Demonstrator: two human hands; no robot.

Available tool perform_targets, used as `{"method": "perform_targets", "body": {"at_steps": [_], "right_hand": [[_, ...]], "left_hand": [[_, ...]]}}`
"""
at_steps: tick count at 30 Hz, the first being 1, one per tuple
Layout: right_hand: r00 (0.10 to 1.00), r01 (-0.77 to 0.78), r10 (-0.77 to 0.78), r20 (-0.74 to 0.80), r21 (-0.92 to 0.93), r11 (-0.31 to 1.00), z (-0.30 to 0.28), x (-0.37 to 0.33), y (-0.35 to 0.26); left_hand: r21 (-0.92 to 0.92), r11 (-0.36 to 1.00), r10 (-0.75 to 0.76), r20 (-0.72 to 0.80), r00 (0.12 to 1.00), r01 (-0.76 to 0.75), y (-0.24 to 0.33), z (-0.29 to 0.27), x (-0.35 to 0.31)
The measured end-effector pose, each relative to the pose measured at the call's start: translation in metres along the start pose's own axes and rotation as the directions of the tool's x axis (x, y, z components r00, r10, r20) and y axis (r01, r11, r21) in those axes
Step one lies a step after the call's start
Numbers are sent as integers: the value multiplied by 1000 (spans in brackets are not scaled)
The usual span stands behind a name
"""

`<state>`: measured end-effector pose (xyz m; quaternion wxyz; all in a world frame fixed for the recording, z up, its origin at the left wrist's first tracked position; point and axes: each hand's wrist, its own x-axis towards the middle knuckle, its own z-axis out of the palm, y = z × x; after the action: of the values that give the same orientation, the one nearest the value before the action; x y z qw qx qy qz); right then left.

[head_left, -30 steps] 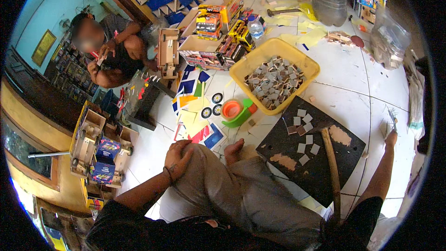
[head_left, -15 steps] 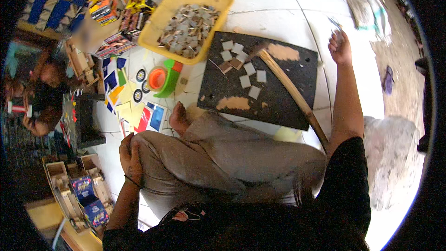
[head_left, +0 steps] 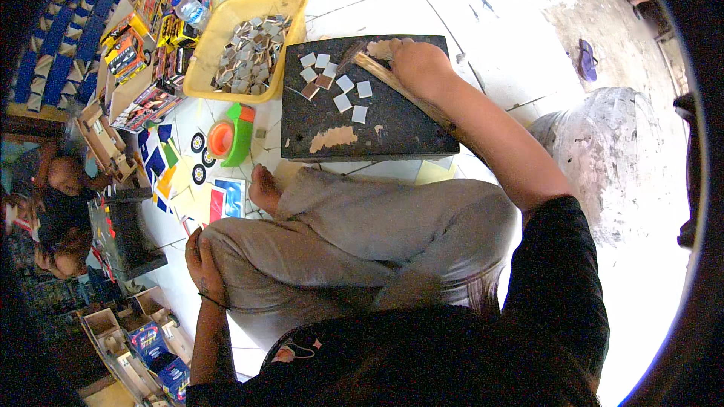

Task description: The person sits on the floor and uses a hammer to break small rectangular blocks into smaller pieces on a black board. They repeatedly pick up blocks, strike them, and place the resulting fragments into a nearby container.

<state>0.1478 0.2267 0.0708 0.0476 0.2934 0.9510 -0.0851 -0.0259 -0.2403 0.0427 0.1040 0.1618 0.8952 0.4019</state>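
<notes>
My left hand rests on my bent left knee, fingers lying against the trouser leg. My right hand is over the far right part of a black block-like board; its fingers are curled, and whatever is in them is hidden. Beside it lies a hammer, its head on the board and its wooden handle running under my right forearm. Small grey square pieces are scattered left of the hammer, a few showing brown sides. Worn tan patches mark the board's surface.
A yellow basin full of similar squares stands beyond. Left are a green-and-orange container, black wheels, coloured sheets and packaged boxes. A thin hand tool lies far right. Another person sits at left.
My right hand has come in from the floor at the right, near the thin hand tool, to the board by the hammer. My left hand stays on the knee. The view has shifted.
</notes>
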Motion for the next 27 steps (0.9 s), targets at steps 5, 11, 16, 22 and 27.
{"method": "perform_targets", "body": {"at_steps": [5,11,16,22,27], "right_hand": [[986,144,-130,-103,139,980,-11,-7,16],[1000,9,-9,-5,22,1000,-26,5,42],[998,0,9,69,-133,991,4,17,39],[969,-228,193,154,258,939,11,26,52],[939,-246,333,-86,509,825,10,12,47]], "left_hand": [[81,992,100,-15,995,-99,-1,0,-3],[73,996,61,-33,998,-58,-9,-2,-2],[-7,997,79,-63,995,-80,-16,-1,-4],[-101,986,121,-83,989,-130,-26,2,-3],[-124,970,196,-118,973,-211,-33,1,-3]]}}
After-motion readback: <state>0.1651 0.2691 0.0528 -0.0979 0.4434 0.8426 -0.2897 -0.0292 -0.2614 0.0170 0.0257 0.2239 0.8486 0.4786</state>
